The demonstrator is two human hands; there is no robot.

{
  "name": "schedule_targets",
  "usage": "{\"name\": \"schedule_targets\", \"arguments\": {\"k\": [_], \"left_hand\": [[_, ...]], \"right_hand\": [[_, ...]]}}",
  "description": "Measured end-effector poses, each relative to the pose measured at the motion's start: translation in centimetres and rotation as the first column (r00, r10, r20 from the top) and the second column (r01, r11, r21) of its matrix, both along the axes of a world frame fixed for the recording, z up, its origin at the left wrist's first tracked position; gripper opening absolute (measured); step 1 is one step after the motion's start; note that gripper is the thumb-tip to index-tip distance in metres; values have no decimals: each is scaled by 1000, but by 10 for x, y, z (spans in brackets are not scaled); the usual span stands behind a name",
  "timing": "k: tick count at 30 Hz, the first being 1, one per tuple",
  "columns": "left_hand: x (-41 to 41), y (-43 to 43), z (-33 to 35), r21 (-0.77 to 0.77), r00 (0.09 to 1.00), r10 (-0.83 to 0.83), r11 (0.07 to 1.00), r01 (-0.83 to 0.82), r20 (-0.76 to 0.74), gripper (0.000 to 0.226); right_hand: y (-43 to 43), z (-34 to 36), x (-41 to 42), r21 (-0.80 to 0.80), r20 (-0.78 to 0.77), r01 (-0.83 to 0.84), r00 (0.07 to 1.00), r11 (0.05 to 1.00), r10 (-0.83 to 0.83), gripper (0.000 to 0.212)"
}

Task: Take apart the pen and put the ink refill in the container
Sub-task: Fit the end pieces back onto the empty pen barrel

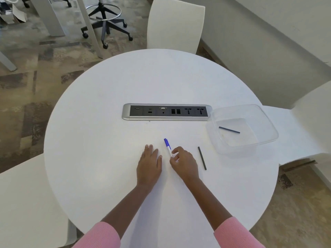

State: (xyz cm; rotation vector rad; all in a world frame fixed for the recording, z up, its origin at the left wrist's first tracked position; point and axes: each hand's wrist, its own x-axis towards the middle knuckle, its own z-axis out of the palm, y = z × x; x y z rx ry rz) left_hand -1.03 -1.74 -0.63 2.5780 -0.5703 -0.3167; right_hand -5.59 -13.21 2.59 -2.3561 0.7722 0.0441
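Note:
A white pen with a blue cap lies on the round white table, cap pointing away from me. My right hand pinches the pen's near end with thumb and fingers curled. My left hand rests flat on the table just left of the pen, fingers straight. A clear plastic container stands at the right, and a thin dark stick lies inside it. A second dark stick lies on the table to the right of my right hand.
A silver socket strip is set into the table's middle, touching the container's left corner. White chairs stand at the far side, at the right and at the near left. A black swivel stool stands on the floor beyond.

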Motion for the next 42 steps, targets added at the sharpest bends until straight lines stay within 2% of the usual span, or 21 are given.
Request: {"name": "schedule_targets", "arguments": {"k": [3, 5, 7, 11, 13, 15, 17, 19, 23, 28, 31, 33, 35, 38, 42], "left_hand": [[-3, -6, 16, -272, 984, 62, 956, -106, -165, 29], [-5, -11, 24, -417, 927, 33, 887, -200, -375, 33], [-6, -14, 30, -492, 818, 16, 792, -361, -575, 33], [-7, -16, 35, -463, 537, -54, 583, -668, -842, 23], [-5, -15, 38, -419, 435, -86, 487, -766, -896, 22], [-1, -14, 40, -354, 341, -103, 366, -861, -935, 21], [4, -12, 42, -282, 257, -126, 253, -925, -958, 20], [8, -10, 43, -233, 208, -154, 171, -957, -966, 18], [11, -6, 46, -172, 156, -201, 69, -983, -967, 18], [12, -6, 53, -116, 107, -233, 22, -993, -967, 17], [11, -6, 58, -95, 89, -252, 11, -995, -964, 16], [10, -7, 60, -82, 78, -260, 5, -997, -962, 14], [9, -7, 61, -73, 70, -264, 3, -997, -962, 14], [5, -8, 62, -61, 59, -275, 0, -998, -960, 13], [0, -9, 63, -40, 44, -278, -18, -999, -960, 14]], "right_hand": [[2, 6, 2, 301, 70, 130, 985, 945, -158, 12], [2, 10, 3, 396, 121, 148, 970, 906, -211, 6], [2, 15, 1, 410, 166, 130, 963, 903, -214, 6], [1, 22, -5, 367, 194, 1, 978, 930, -77, 14], [-6, 24, -9, 297, 196, -1, 979, 955, -60, 14], [-19, 21, -13, 183, 187, 88, 975, 979, -123, 14], [-36, 15, -18, 36, 131, 194, 972, 980, -197, 17], [-49, 9, -24, -89, 34, 220, 975, 971, -218, 19], [-54, -1, -35, -222, -151, 162, 969, 961, -198, 23], [-52, -6, -36, -243, -154, 152, 969, 958, -193, 26], [-54, 0, -33, -79, -91, 243, 964, 967, -250, 19], [-55, 10, -31, 120, -2, 307, 951, 944, -309, 14], [-52, 23, -29, 360, 99, 350, 908, 865, -408, 16], [-43, 40, -24, 646, 254, 250, 820, 721, -513, 14], [-31, 55, -20, 785, 351, 94, 746, 612, -565, 17]]}}
